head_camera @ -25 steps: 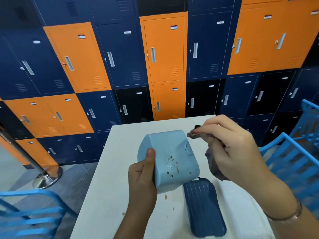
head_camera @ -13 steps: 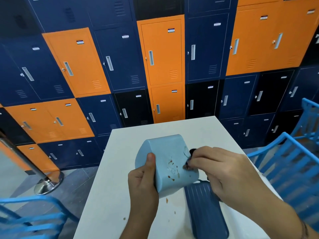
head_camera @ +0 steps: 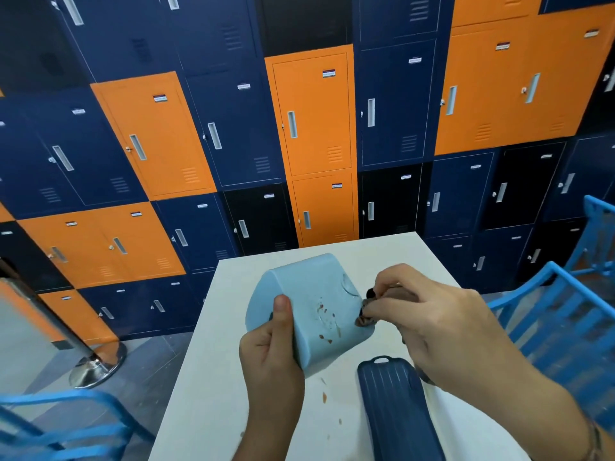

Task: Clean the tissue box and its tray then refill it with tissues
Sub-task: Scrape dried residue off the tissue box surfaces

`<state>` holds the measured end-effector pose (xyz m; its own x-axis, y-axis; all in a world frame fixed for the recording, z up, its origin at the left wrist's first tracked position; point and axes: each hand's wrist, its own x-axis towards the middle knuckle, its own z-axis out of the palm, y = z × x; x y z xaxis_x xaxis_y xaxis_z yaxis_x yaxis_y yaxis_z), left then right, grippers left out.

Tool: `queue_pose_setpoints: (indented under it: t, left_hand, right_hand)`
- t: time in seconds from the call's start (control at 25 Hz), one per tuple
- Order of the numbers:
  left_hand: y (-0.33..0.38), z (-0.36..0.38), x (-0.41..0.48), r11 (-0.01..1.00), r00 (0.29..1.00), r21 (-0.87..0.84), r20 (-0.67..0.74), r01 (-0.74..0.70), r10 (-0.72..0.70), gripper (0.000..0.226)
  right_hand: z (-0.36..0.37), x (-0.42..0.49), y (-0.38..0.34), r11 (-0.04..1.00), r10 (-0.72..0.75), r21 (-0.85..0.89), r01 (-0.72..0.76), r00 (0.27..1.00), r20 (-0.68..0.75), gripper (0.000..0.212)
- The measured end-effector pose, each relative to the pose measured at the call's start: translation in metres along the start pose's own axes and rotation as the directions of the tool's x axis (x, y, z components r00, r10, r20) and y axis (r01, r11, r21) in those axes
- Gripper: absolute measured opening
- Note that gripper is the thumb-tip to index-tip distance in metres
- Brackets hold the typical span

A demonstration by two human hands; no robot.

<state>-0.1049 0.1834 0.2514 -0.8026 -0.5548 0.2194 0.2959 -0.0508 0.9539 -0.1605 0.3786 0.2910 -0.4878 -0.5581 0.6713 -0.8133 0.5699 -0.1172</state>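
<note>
Tissue box (head_camera: 316, 287) (smooth, rounded, brown-spotted)

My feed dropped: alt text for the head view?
The left hand grips a light blue tissue box spotted with brown stains, while the right hand pinches a dark cloth against it. A dark blue tray lies on the white table.

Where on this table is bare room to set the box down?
Bare table lies beyond the tissue box, toward the lockers, and left of the left hand. Near right is crowded: the tray, the right hand with its cloth, brown spots.
</note>
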Motion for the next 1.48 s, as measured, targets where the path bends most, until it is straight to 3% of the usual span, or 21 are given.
queue_pose_setpoints:
  t: [0.16,0.24,0.4,0.56,0.72,0.84,1.08,1.16,1.32,1.48]
  left_hand:
    - [0.012,0.007,-0.005,0.999,0.999,-0.022,-0.010,0.031,-0.031,0.074]
    - [0.016,0.011,-0.008,0.999,1.000,-0.044,-0.001,0.027,-0.027,0.070]
    - [0.016,0.008,-0.005,1.000,0.998,-0.007,0.053,0.029,-0.029,0.084]
    - [0.021,0.012,-0.007,0.997,0.997,0.045,-0.048,0.069,-0.067,0.095]
    - [0.027,0.014,0.007,0.987,0.979,-0.030,-0.130,0.157,-0.159,0.095]
    - [0.042,0.022,0.015,0.961,0.965,-0.159,-0.097,0.227,-0.244,0.075]
    - [0.052,0.061,-0.012,0.959,0.961,-0.081,-0.025,0.273,-0.275,0.068]
    - [0.055,0.063,-0.012,0.944,0.949,-0.113,-0.027,0.309,-0.314,0.067]
    - [0.061,0.058,0.001,0.942,0.957,-0.205,-0.059,0.265,-0.283,0.067]
    - [0.061,0.063,-0.008,0.931,0.946,-0.184,-0.020,0.314,-0.323,0.065]
  right_hand:
    - [0.005,0.016,0.003,0.955,0.174,0.272,-0.119,0.967,-0.188,0.024]
    - [0.007,0.021,0.001,0.947,0.182,0.292,-0.137,0.974,-0.132,0.022]
    - [0.004,0.016,0.003,0.941,0.127,0.321,-0.103,0.990,-0.054,0.021]
    - [-0.001,0.011,0.006,0.932,0.153,0.332,-0.149,0.988,0.014,0.027]
    - [0.017,-0.002,-0.013,0.907,0.223,0.403,-0.125,0.953,-0.207,0.025]
    - [0.040,-0.022,-0.025,0.940,0.178,0.335,-0.063,0.930,-0.323,0.027]
    - [0.012,-0.006,-0.019,0.976,0.199,0.203,-0.081,0.714,-0.672,0.018]
    - [0.008,-0.002,-0.018,0.984,0.162,0.168,-0.064,0.724,-0.670,0.017]
    - [0.024,-0.011,-0.018,0.983,0.092,0.184,0.015,0.822,-0.561,0.025]
    - [0.012,0.001,-0.015,0.968,0.183,0.249,-0.024,0.746,-0.640,0.021]
